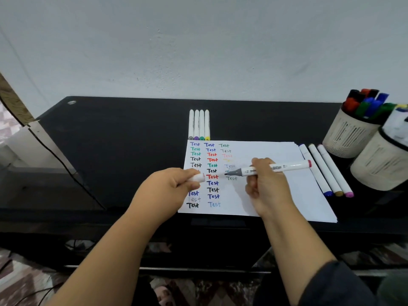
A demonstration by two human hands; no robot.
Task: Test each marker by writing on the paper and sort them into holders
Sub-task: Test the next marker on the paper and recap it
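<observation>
A white sheet of paper (265, 195) lies on the black table, covered with several coloured "Test" words. My right hand (265, 186) grips a white marker (280, 167) with a pink end cap; its uncapped grey tip points left just above the third column of words. My left hand (170, 186) holds the marker's white cap (197, 178) over the paper's left edge. Several white markers (199, 124) lie side by side behind the paper. Three more markers (324, 171) lie to the right of the paper.
Two beige holders stand at the right edge: the far holder (351, 135) is full of coloured markers, the near holder (379, 164) has white items in it. The wall rises right behind the black table (132, 133). A mirror leans at the left.
</observation>
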